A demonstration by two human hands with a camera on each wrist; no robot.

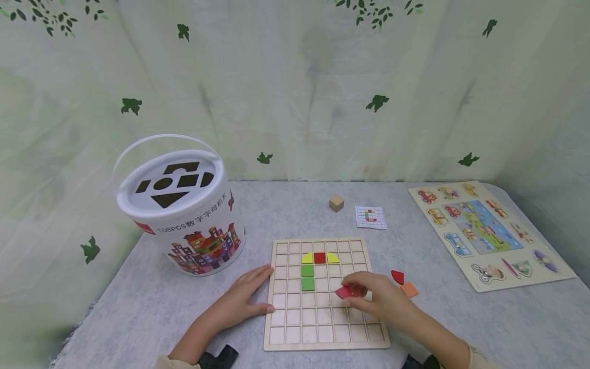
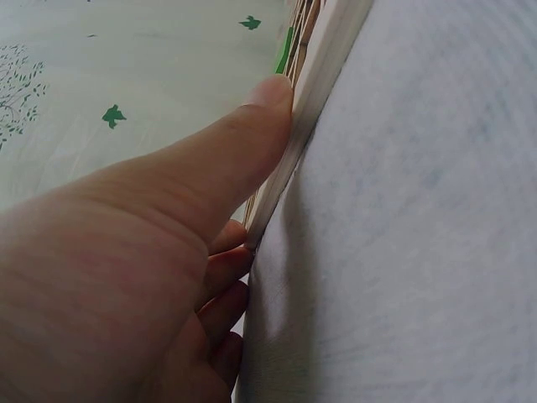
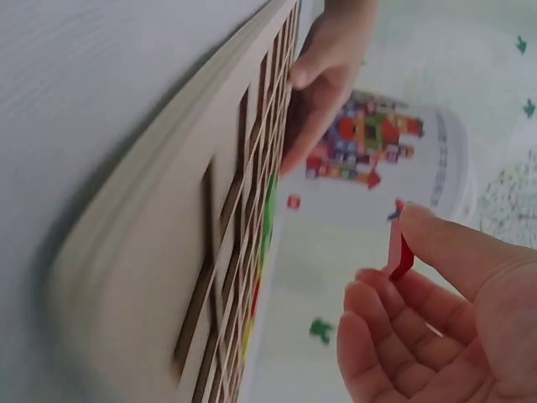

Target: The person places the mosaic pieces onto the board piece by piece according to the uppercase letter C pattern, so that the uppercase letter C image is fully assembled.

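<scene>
A wooden grid board (image 1: 325, 334) lies flat on the table. Two green squares (image 1: 307, 277), a red square (image 1: 319, 258) and two yellow quarter-round pieces (image 1: 332, 258) sit in its cells. My left hand (image 1: 243, 295) rests against the board's left edge, thumb and fingers spread along it. Over the right part of the grid, my right hand (image 1: 380, 294) pinches a red quarter-round piece (image 3: 401, 250) between thumb and fingertips, above the surface. Just right of the board lie another red curved piece (image 1: 398, 277) and an orange square (image 1: 409, 290).
Behind the board are a small wooden cube (image 1: 336, 203) and a printed pattern card (image 1: 371, 219). A white lidded bucket (image 1: 203, 225) with a raised handle stands at the left. To the right lies a picture puzzle board (image 1: 465, 264). A leaf-printed curtain (image 1: 295, 102) hangs behind the table.
</scene>
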